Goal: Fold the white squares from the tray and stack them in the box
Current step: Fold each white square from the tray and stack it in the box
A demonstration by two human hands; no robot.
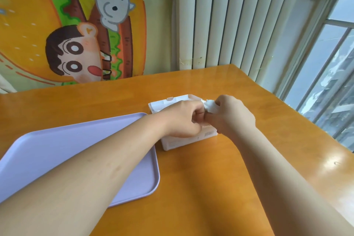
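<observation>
A white box sits on the orange table, just beside a flat purple tray. The hands hide most of the box, so I cannot tell what is in it. Both arms reach out over the box, and the left arm goes across a corner of the tray. The left hand and the right hand meet above the box with curled fingers. Together they pinch a small white square, held just over the box's far side.
</observation>
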